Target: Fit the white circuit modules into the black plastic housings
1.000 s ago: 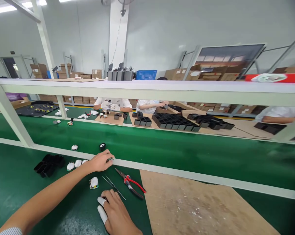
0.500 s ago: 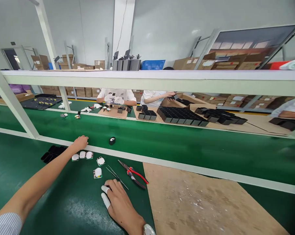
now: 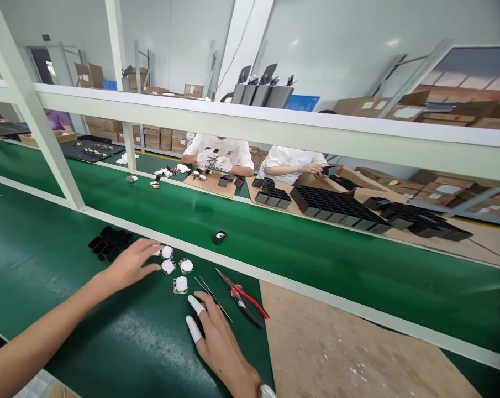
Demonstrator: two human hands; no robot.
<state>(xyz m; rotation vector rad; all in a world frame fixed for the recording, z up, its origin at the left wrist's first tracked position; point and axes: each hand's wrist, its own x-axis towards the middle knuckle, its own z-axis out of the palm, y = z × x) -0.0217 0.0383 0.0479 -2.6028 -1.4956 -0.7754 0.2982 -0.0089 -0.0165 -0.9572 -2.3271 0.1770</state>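
My left hand [image 3: 134, 263] is open over the green bench, its fingertips at a cluster of small circuit boards with round white pads. One fingertip partly covers a board at the back; another board [image 3: 168, 267] lies by the thumb. Closer to me are two more boards, one a front board [image 3: 180, 284]. My right hand [image 3: 221, 338], with white finger cots on two fingers, rests open on the bench. Beside its fingers lie tweezers [image 3: 213, 297], partly hidden by the hand. Red-and-black long-nose pliers [image 3: 242, 298] lie to their right.
Black plastic housings [image 3: 109, 242] sit left of the boards. Beyond a white rail [image 3: 241, 265], one housing [image 3: 219, 237] stands on the green belt. A cardboard sheet [image 3: 336, 342] covers the bench at right. Across the belt, two people handle parts near rows of black housings [image 3: 341, 207].
My left hand has come back from the rail to the boards, its fingers now spread. The leftmost board now lies nearer the others. The view has shifted; my right hand stays by the tweezers.
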